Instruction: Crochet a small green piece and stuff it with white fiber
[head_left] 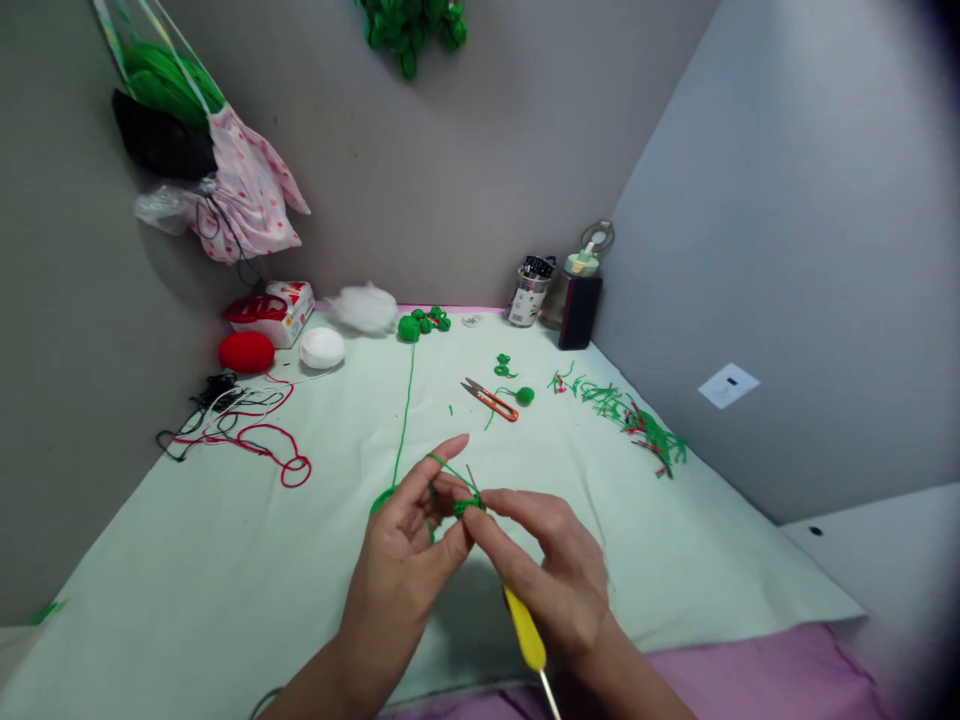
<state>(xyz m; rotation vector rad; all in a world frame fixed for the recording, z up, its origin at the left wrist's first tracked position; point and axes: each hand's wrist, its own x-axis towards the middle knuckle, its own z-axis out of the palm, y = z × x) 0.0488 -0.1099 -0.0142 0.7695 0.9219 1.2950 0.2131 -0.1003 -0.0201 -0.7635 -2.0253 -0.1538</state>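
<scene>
A green piece is pinched by the left hand over the cloth, with yarn looped over the raised index finger. The hook is gripped by the right hand, and snips are seen lying farther back.

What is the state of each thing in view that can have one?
Green crochet piece: held in the left hand
Crochet hook: gripped by the right hand
Thread snips: lying, blades apart
Green yarn ball: partly unwound
Green yarn strand: drawn out
Red yarn ball: partly unwound
White yarn ball: partly unwound
Bottle: upright, lid raised
Phone: upright
</scene>
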